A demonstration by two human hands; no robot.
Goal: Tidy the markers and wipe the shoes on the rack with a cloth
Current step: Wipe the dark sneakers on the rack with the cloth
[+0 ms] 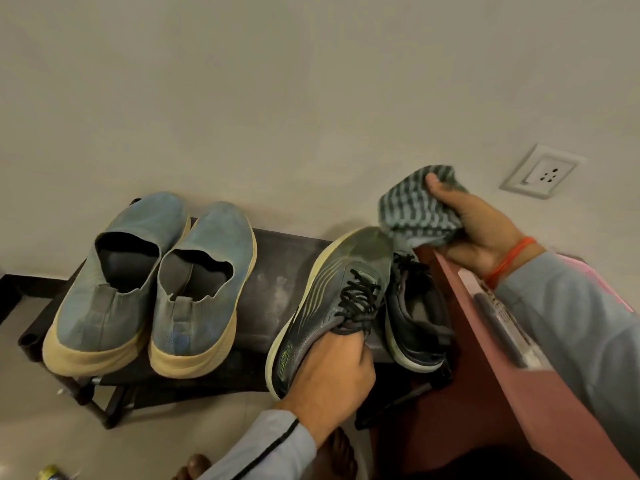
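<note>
Over the rack, left hand grips a grey laced sneaker; right hand clutches striped cloth.

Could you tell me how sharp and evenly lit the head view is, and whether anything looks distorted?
Head view: dim, warm, soft light without glare; the blue slip-on shoes and grey sneaker in the left hand are fairly sharp; the right hand with the striped cloth is slightly soft; wide-angle bending tilts the wall socket.
</note>
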